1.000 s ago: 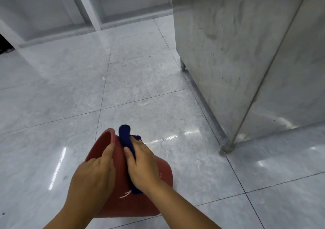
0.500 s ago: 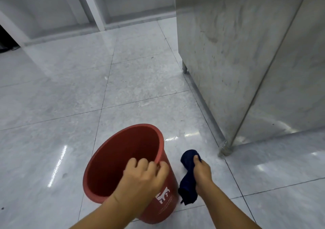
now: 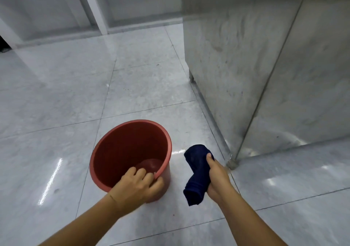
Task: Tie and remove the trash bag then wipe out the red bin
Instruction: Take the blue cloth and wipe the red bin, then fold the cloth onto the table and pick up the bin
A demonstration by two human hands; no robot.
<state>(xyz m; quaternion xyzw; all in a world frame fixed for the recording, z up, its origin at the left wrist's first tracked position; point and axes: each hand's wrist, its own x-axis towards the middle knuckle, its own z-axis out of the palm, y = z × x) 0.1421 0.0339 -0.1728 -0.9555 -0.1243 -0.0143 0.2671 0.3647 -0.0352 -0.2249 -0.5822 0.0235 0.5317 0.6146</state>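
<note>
Red bin (image 3: 130, 151) now upright on the tiled floor (image 3: 56, 94); it was tipped over a second ago.
Left hand (image 3: 139, 186) curled over the near rim, fingers inside, thumb outside. Right hand (image 3: 217, 177) fisted around the dark blue cloth (image 3: 197, 173), just beside the bin.

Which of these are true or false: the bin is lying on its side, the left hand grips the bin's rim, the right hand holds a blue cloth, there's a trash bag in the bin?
1. The red bin is lying on its side. False: it stands upright on the floor.
2. The left hand grips the bin's near rim. True.
3. The right hand holds a dark blue cloth. True.
4. A trash bag lines the bin. False: the bin's bare inside shows, with no bag.
</note>
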